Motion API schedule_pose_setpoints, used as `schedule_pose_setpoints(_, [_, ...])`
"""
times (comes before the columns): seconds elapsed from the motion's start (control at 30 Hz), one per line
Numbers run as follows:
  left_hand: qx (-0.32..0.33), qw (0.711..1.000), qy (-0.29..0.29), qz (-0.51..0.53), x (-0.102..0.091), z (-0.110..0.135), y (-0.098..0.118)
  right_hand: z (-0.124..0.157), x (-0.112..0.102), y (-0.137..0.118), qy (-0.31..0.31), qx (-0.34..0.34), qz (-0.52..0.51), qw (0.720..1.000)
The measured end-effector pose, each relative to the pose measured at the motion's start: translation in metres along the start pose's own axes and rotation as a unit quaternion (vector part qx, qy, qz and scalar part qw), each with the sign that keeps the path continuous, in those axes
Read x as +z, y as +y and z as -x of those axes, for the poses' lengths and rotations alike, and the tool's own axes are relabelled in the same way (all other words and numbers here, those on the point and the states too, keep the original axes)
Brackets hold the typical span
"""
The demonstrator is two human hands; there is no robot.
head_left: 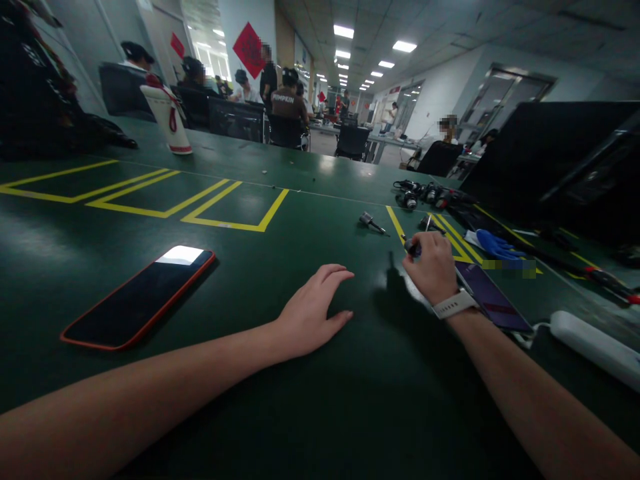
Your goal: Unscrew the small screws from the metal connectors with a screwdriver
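Note:
My left hand rests low over the green tabletop, fingers stretched out and thumb apart, with nothing in it. Farther right, my right hand, with a pale watch strap on its wrist, is closed on a small dark cylindrical piece. Only one end of that piece shows beside the fingers, so its kind is unclear. Ahead, between the two hands, lies a metal chuck-like tool head with a thin pointed shaft. Just behind my right hand is another dark metal piece, partly hidden.
A phone in a red-orange case lies left; another phone lies by my right wrist. A white power strip, blue glove and several dark tools are right. A white cup stands back left. People sit beyond.

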State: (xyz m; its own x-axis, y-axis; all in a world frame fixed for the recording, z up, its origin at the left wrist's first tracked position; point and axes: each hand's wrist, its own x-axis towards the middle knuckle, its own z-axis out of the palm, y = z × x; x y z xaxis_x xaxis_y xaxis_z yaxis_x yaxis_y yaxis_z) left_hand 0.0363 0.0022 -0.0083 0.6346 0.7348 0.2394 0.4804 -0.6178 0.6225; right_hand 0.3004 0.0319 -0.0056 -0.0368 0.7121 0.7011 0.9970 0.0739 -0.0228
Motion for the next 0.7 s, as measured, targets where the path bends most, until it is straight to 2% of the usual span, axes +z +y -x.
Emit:
schedule_pose_setpoints(0.13, [0.006, 1.000, -0.010, -0.006, 0.000, 0.000, 0.000, -0.019, 0.021, 0.027, -0.040, 0.085, 0.035, 0.995])
schedule_pose_setpoints(0.27, [0.004, 1.000, -0.011, 0.002, 0.000, 0.001, -0.002, -0.036, 0.042, 0.046, -0.061, 0.116, 0.038, 0.991])
schedule_pose_setpoints(0.4, [0.005, 1.000, -0.016, 0.008, 0.000, 0.001, -0.005, -0.042, 0.056, 0.056, -0.105, 0.126, 0.039, 0.986])
schedule_pose_setpoints(0.53, [0.007, 1.000, -0.019, 0.012, -0.001, 0.002, -0.005, -0.041, 0.057, 0.063, -0.138, 0.136, 0.043, 0.980])
schedule_pose_setpoints(0.7, [0.005, 1.000, -0.018, 0.017, -0.001, 0.001, -0.004, -0.047, 0.041, 0.063, -0.157, 0.128, 0.041, 0.978])
